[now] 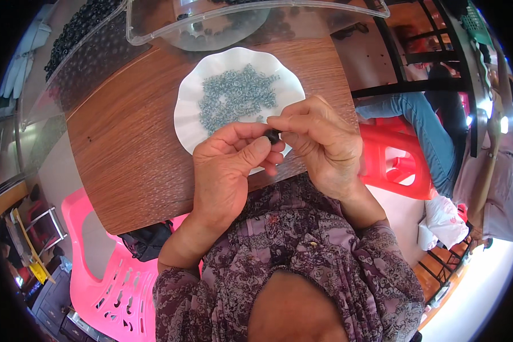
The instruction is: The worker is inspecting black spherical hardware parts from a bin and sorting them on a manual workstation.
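Note:
Between the thumb and fingers of my left hand point(227, 165) is a small round black part point(272, 136), held over the near edge of a plate. My right hand point(324, 142) is closed in a pinch right against that part. Whatever its fingertips grip is too small and too covered to make out. Under and beyond my hands lies a white plate point(187, 114) with a wavy rim. A spread of tiny clear, bluish ring-like pieces point(236, 96) covers its middle.
The plate stands on a brown wooden table point(125, 142). Along its far side are a clear plastic bin point(137, 39) and a heap of black round parts point(85, 34). A pink chair point(114, 290) is at the left, a red stool point(393, 165) at the right, near a seated person in jeans point(427, 125).

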{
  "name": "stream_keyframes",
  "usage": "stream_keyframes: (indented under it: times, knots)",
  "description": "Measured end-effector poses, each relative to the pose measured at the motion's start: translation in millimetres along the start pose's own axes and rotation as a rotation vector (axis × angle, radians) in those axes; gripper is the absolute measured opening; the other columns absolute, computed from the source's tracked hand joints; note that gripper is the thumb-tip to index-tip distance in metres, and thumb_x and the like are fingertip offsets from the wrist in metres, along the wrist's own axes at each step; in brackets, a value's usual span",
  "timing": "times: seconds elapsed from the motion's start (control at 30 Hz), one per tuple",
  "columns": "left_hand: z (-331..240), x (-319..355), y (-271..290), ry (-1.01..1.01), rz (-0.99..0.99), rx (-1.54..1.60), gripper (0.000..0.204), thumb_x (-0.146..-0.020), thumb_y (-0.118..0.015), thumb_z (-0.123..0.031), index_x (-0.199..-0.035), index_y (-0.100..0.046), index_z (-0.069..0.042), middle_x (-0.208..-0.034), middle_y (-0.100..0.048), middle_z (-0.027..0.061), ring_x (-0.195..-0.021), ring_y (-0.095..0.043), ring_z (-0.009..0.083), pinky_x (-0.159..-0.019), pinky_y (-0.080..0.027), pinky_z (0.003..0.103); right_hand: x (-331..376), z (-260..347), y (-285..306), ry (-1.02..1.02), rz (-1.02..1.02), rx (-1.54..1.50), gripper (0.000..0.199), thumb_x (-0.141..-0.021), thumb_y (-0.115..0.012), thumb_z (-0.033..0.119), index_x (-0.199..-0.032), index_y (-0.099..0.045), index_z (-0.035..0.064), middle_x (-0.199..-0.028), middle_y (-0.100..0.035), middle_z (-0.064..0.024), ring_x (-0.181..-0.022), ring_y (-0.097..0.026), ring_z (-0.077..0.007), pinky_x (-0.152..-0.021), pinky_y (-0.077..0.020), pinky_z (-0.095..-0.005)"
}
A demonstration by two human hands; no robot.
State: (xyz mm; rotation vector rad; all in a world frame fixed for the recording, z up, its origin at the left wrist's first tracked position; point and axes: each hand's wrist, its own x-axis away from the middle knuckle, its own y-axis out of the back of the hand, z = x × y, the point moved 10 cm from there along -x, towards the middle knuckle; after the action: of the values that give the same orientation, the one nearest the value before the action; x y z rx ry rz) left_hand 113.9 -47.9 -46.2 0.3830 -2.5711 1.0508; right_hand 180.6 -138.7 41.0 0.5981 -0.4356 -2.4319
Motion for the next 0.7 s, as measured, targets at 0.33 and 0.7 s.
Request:
stream_keyframes:
  times: [0.33,0.7]
  knots:
    - [6.2,-0.6,3.7,-0.012,-0.044,0.087,0.015,-0.086,-0.059,-0.004,-0.098,-0.058,0.007,-0.090,-0.063,0.0123,-0.078,-0.058,0.0146,-0.069,-0.046,0.025,9.3,-3.8,-5.3,0.007,-0.027,0.002,0.040,-0.063,-0.072,-0.007,-0.101,-0.065,0.0011,-0.092,-0.058,-0.0094,-0.083,-0.054,-0.0188,-0.064,-0.0459,-0.0269]
    - [9.1,0.9,4.5,-0.011,-0.086,0.069,0.016,-0.084,-0.061,-0.004,-0.096,-0.059,0.008,-0.089,-0.063,0.0099,-0.078,-0.055,0.0148,-0.075,-0.045,0.026,14.1,10.9,-0.6,0.190,-0.141,0.183,0.039,-0.059,-0.074,-0.003,-0.097,-0.066,0.0010,-0.086,-0.059,-0.0108,-0.072,-0.054,-0.0213,-0.059,-0.0432,-0.0280]
